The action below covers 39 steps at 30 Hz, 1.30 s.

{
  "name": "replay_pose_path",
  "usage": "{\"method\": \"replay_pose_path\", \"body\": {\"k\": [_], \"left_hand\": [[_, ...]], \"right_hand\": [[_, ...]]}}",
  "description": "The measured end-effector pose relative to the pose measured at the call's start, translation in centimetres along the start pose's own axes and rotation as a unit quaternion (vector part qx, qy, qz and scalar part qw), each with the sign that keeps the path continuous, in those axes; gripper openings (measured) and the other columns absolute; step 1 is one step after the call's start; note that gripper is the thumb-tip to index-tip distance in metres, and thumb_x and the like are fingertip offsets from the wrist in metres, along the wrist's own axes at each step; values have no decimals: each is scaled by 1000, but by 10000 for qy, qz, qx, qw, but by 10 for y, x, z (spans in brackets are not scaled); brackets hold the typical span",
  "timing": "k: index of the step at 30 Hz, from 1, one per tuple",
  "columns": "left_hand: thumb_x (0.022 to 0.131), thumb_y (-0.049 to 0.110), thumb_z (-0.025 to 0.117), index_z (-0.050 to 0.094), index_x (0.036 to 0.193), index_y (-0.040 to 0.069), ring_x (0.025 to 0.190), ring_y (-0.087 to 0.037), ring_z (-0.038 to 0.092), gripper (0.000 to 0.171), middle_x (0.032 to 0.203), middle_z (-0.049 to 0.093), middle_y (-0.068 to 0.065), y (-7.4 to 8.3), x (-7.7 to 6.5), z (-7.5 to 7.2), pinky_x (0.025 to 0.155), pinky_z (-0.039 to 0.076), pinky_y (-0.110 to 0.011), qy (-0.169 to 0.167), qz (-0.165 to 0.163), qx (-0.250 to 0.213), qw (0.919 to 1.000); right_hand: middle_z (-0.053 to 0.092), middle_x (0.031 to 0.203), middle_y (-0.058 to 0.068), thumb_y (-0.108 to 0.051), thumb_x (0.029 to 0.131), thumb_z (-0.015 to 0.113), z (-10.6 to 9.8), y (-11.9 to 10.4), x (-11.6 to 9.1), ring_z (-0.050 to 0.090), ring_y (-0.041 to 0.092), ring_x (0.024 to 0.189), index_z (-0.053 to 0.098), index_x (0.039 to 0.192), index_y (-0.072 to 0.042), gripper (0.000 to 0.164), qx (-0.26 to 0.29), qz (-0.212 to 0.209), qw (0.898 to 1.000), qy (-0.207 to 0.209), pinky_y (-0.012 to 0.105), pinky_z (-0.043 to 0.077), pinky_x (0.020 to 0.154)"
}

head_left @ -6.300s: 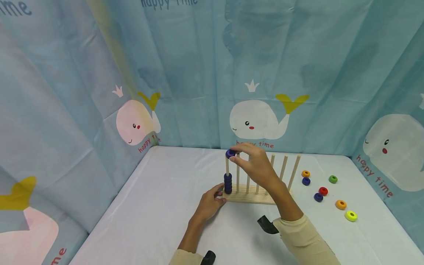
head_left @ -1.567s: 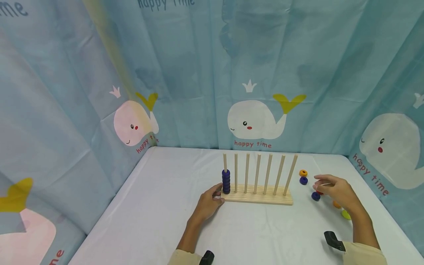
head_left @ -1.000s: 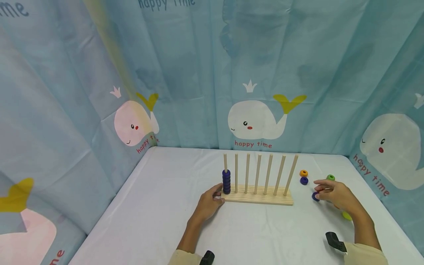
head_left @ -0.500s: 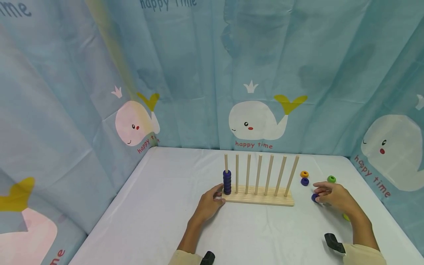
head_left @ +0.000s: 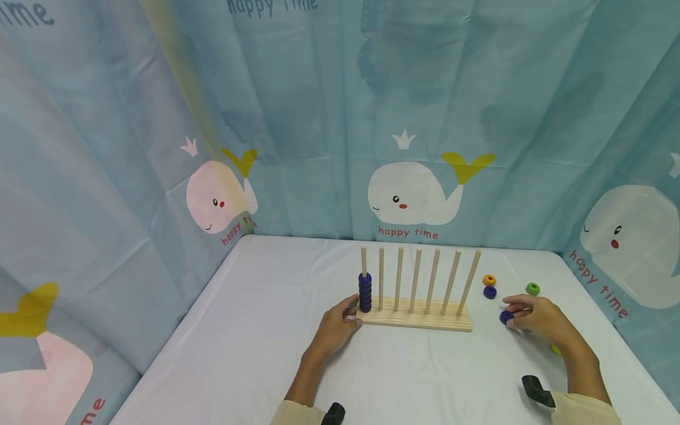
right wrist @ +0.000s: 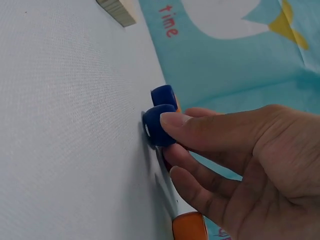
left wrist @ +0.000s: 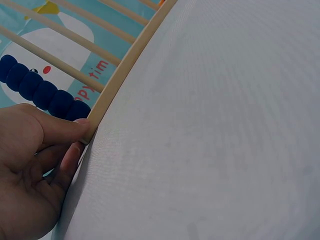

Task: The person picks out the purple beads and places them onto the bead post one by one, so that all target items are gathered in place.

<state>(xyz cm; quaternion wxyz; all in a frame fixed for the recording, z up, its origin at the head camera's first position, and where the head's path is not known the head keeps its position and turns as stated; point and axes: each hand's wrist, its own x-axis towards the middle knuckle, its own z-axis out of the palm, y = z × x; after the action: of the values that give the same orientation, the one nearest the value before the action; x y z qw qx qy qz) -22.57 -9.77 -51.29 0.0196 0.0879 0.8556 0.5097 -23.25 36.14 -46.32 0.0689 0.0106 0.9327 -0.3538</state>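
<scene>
At the left end of a wooden peg rack (head_left: 419,322), my left hand (head_left: 332,332) grips the base, thumb along its front edge in the left wrist view. A stack of dark blue beads (head_left: 365,293) fills the lower part of the leftmost peg; the other pegs are bare. My right hand (head_left: 540,319) is right of the rack, pinching a loose blue bead (right wrist: 159,126) with the thumb on its near side. That bead is low at the white tablecloth. A dark red bead (right wrist: 166,159) shows partly behind the fingers in the right wrist view.
Behind the right hand lie an orange bead (head_left: 489,280), another blue bead (head_left: 490,292) and a green bead (head_left: 533,288). A yellow bead (head_left: 555,349) is mostly covered by the right forearm. Another orange bead (right wrist: 190,226) lies below the fingers. A whale-printed curtain (head_left: 297,195) encloses the table.
The right hand earlier held a blue bead atop the leftmost peg; that stack is now taller. It has since moved right and lowered onto another blue bead. The left hand stays put.
</scene>
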Motion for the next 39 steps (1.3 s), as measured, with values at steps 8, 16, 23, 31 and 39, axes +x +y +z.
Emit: {"method": "replay_pose_path", "body": {"k": [8,16,23,31,39], "left_hand": [[91,17,67,48,144,19,102,-14,59,57,118,63,-3,-2,1,1,86,48,-37,-30,8,-40,10000],[91,16,68,48,144,17,100,-13,59,57,117,63,-3,-2,1,1,84,49,-34,-7,41,40,10000],[91,16,67,48,144,18,99,-13,60,57,116,63,-3,-2,1,1,84,49,-34,-3,25,57,10000],[91,16,67,48,145,18,100,-13,60,57,118,63,-3,-2,1,1,85,49,-35,-24,-21,44,10000],[92,15,66,48,145,18,101,-14,59,56,119,62,-4,-2,1,1,86,48,-35,-31,-18,-30,10000]], "right_hand": [[64,109,18,-23,86,74,-3,-2,-2,58,42,103,58,130,1,52,-265,-149,9993,199,46,54,74],[59,120,24,-32,88,73,-4,-9,-4,53,46,108,54,136,-3,59,-135,-141,9995,261,46,54,75],[58,125,26,-42,90,67,-2,-18,-5,58,41,107,55,136,-5,60,110,-259,9978,599,58,49,80],[51,130,27,-42,95,61,-3,-24,-7,51,48,115,55,136,-5,55,310,-456,9948,855,60,47,86],[50,132,30,-45,96,58,-5,-35,-13,47,52,118,54,136,-2,59,336,-638,9902,1195,65,44,86]]}}
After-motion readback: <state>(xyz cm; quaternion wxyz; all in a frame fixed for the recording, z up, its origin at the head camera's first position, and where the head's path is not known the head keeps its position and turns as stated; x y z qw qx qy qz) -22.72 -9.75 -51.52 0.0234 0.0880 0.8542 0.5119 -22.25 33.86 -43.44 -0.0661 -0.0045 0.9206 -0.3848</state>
